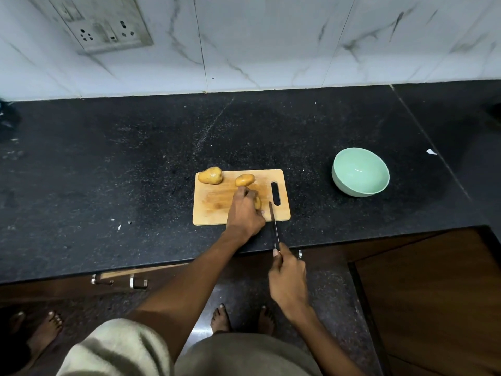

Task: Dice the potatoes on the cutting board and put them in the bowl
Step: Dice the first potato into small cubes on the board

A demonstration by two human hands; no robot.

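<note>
left hand (245, 210) grips potato (257, 202) | right hand (288, 278) grips knife (274, 223)

Black granite counter (108, 164), marble wall (271, 44) w/ socket (103, 28).

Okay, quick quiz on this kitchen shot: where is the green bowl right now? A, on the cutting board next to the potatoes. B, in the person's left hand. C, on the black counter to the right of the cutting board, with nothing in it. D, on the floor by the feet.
C: the green bowl sits on the black counter, apart from the cutting board and to its right, its inside bare.
</note>
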